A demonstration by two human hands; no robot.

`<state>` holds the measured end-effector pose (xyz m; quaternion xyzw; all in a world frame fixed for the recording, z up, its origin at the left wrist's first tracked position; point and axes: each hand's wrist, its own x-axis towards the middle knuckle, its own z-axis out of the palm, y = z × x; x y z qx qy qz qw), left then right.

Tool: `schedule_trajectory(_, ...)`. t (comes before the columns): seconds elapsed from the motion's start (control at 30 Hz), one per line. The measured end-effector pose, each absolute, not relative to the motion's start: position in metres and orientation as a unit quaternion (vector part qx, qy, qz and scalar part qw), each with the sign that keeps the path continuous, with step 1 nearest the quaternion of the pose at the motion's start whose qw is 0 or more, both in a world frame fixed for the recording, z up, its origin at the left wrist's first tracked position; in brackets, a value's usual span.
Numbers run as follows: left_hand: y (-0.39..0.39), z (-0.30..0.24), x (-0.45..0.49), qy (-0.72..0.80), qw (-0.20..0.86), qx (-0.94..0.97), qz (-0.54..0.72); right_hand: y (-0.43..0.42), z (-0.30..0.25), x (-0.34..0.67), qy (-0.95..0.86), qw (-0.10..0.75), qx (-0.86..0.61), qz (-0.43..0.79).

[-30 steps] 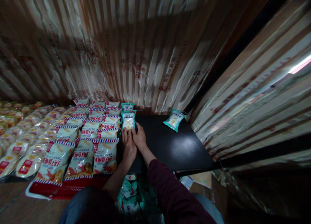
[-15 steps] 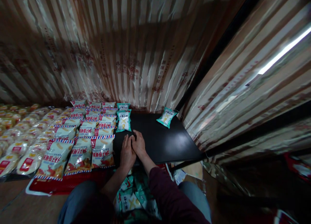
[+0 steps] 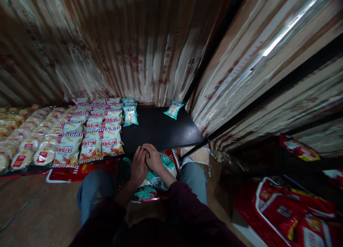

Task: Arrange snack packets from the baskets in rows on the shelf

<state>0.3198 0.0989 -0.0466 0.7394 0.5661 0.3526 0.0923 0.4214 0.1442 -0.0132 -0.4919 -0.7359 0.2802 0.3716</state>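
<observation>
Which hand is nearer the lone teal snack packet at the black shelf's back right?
Right. The right hand is at the black shelf's front edge, well short of the teal snack packet; the left hand lies beside it, farther left.

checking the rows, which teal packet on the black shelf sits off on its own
The teal packet near the back right corner of the black shelf, lying askew. The other two teal ones line up beside the red-and-white packets.

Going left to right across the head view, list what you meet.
Round yellow packs, red-and-blue striped snack bags, teal packets in a column, bare black shelf, lone teal packet, red bags on the floor.
</observation>
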Motion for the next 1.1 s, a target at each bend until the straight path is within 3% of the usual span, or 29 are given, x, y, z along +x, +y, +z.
schedule_trajectory(0.37, 0.032, -0.094, 0.335, 0.573, 0.220, 0.743, 0.267, 0.077, -0.036, 0.483, -0.738, 0.323, -0.545, 0.235)
schedule_trajectory(0.43, 0.032, -0.092, 0.332, 0.582, 0.210, 0.735, 0.277, 0.073, -0.038, 0.482, -0.747, 0.314, -0.537, 0.235)
schedule_trajectory(0.6, 0.045, -0.074, 0.304, 0.703, 0.064, 0.631, 0.322, 0.072, -0.040, 0.456, -0.774, 0.311, -0.497, 0.238)
schedule_trajectory(0.83, 0.053, -0.094, 0.273, 0.788, 0.130, 0.543, 0.258, 0.076, -0.026, 0.416, -0.791, 0.286, -0.493, 0.222)
schedule_trajectory(0.93, 0.050, -0.100, 0.275, 0.791, 0.108, 0.531, 0.283, 0.076, -0.030, 0.406, -0.780, 0.299, -0.482, 0.263)
schedule_trajectory(1.1, 0.047, -0.096, 0.282, 0.779, 0.173, 0.530, 0.287, 0.076, -0.055, 0.398, -0.682, 0.313, -0.533, 0.391)
